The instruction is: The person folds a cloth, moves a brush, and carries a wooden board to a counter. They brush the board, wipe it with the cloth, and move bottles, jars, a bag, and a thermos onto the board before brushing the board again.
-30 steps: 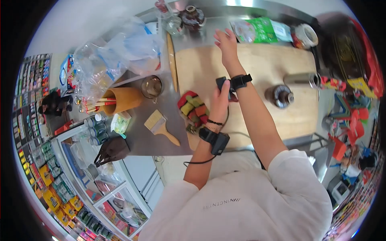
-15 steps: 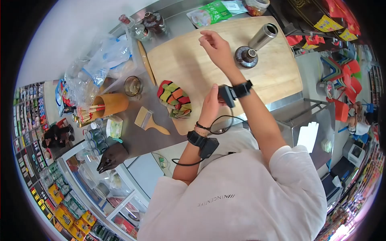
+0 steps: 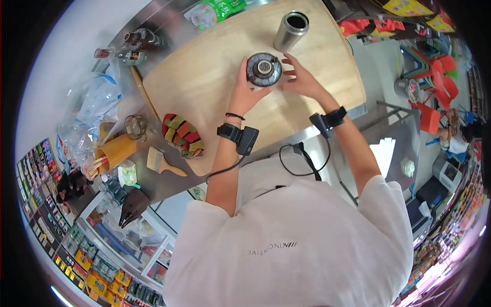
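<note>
A dark, round-shouldered bottle (image 3: 264, 69) with a capped neck is seen from above over the wooden board (image 3: 215, 77). My left hand (image 3: 246, 91) curves around its left and near side, thumb and fingers against it. At the bottle's right is my right hand (image 3: 302, 81), its fingers spread and the fingertips close to the bottle. Just beyond, an open stainless steel flask (image 3: 291, 31) stands on the board. A black strapped device sits on each of my wrists, with a cable.
On the board's left lies a striped cloth (image 3: 182, 135). Further left are a rolling pin (image 3: 144, 93), a flat brush (image 3: 164, 161), a glass mug (image 3: 136, 128) and a chopstick holder (image 3: 116, 152). Bottles (image 3: 142, 39) and a green packet (image 3: 217, 11) are at the back.
My hands have come apart from each other and moved to either side of the dark bottle, the left one taking hold of it. The view has shifted, moving the board leftward.
</note>
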Tool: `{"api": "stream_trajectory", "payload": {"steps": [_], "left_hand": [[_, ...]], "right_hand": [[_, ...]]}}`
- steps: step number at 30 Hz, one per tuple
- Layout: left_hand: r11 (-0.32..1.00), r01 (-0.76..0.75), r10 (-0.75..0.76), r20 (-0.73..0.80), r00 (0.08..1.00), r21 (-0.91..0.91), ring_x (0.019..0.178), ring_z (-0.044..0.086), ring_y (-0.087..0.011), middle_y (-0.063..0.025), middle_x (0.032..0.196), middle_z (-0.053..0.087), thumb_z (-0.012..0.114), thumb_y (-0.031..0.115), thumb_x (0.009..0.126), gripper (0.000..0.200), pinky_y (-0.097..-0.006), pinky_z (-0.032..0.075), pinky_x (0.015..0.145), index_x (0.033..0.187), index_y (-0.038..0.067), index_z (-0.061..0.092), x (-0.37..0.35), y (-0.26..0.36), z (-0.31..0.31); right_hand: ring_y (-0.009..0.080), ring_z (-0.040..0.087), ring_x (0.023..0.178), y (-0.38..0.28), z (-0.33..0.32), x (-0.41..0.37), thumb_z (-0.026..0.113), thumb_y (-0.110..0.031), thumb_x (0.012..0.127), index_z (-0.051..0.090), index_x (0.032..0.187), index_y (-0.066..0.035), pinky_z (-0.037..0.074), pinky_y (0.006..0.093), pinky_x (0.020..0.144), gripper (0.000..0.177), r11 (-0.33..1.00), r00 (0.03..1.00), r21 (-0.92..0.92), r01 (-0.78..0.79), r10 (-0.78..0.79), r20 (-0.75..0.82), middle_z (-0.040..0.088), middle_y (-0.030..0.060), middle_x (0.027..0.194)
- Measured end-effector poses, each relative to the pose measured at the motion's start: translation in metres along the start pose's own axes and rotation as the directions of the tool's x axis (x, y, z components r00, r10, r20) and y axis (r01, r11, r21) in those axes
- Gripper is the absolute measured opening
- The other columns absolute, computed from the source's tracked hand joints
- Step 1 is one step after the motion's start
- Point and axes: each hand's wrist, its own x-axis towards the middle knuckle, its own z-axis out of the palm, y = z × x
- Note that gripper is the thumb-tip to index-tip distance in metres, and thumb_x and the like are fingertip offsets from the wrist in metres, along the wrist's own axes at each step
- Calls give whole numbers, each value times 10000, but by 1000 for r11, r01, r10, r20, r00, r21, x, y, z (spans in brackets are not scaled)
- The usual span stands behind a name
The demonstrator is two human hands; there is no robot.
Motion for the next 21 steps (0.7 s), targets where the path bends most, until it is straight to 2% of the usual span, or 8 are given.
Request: {"api": "stream_trajectory", "payload": {"steps": [2,3,6,9,15,18,20,21], "left_hand": [[982,-50,50,0,999,-184,1241,488,-242,-179,1388,414,873,123,649,1120,-384,476,993,1490,10,143,7,-3,6],[988,-84,85,1,996,-132,1235,490,-225,-165,1380,423,867,63,641,1080,-366,478,1000,1476,28,184,10,-8,4],[1000,-25,25,-39,999,1,1218,506,-224,-156,1359,445,861,71,653,990,-361,506,969,1426,47,243,6,10,-2],[980,74,-90,-78,993,-185,1190,530,-232,-148,1320,472,876,113,644,943,-370,535,930,1367,62,273,5,21,-9],[989,133,-140,-143,980,-62,1252,465,-250,-119,1388,394,869,68,653,918,-393,523,964,1353,72,274,3,88,-61],[993,-64,88,-257,962,99,1118,578,-252,-153,1277,499,906,216,622,907,-382,555,882,1314,38,348,8,101,-93],[823,-267,439,-261,860,501,1093,589,-235,-125,1237,512,906,233,626,863,-373,557,855,1292,27,398,14,99,-117],[821,-284,461,-283,841,495,1084,588,-225,-111,1224,513,893,214,646,803,-369,555,848,1275,26,430,15,109,-127]], "right_hand": [[313,515,1218,11,9,16,835,-119,652,229,1475,-55,473,373,963,1024,987,993,112,112,-115,19,427,173,1406],[288,467,1278,9,12,24,852,-117,634,205,1481,-62,420,372,1031,1068,964,978,184,190,-202,49,415,168,1428],[266,494,1260,2,16,37,866,-135,620,227,1465,-70,426,361,1022,1061,935,936,-98,341,-329,121,460,176,1386],[290,519,1230,-27,19,37,875,-146,605,268,1437,-74,434,363,1009,1032,963,971,-145,226,-210,116,505,191,1329],[316,534,1209,-95,37,64,877,-144,586,305,1411,-90,434,377,1005,1005,941,935,-40,337,-329,131,533,176,1296],[315,537,1205,-131,48,91,876,-156,582,315,1404,-94,437,372,998,997,882,874,-48,469,-457,164,536,175,1291],[276,524,1214,-156,56,102,877,-157,583,313,1415,-84,432,373,1010,1008,861,855,-75,502,-481,195,514,158,1313],[238,503,1233,-172,59,109,876,-151,585,306,1429,-76,422,376,1030,1021,860,857,-114,498,-468,214,487,142,1340]]}}
